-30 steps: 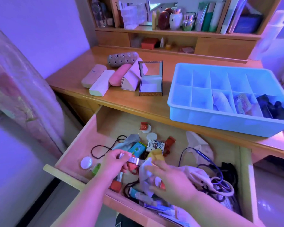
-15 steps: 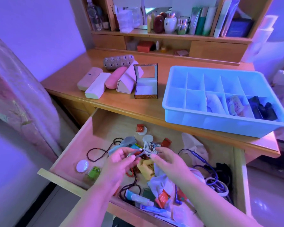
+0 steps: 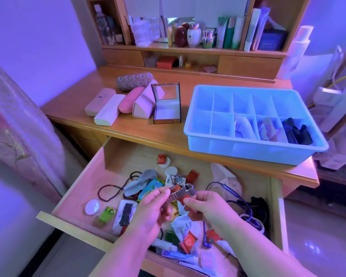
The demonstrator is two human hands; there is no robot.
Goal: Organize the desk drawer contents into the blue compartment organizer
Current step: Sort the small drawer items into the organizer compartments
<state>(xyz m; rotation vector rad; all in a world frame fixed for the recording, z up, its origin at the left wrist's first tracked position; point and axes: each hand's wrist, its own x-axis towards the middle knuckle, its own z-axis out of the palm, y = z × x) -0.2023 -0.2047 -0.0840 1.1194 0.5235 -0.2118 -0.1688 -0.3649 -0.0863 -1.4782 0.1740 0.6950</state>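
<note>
Over the open wooden drawer (image 3: 76, 188), my left hand (image 3: 150, 210) and my right hand (image 3: 206, 206) together pinch a small metal band with a red part (image 3: 181, 191), held up above the clutter. The drawer holds a bead necklace (image 3: 112, 188), a round white disc (image 3: 92, 205), a green case (image 3: 106, 212), red packets (image 3: 188, 240), a blue cable (image 3: 234, 198) and paper scraps. On the desk to the right stands the blue compartment organizer (image 3: 248, 150). Three of its front compartments hold a white cloth (image 3: 243, 124), a printed packet (image 3: 267, 127) and dark items (image 3: 297, 130).
Several glasses cases (image 3: 106, 108) and an open small box (image 3: 166, 108) lie on the desk's left half. A shelf unit (image 3: 188, 50) with bottles and books stands at the back. A patterned mattress (image 3: 14, 124) leans at the left.
Both hands rose out of the drawer clutter with the metal band between them. The camera view tilted up slightly.
</note>
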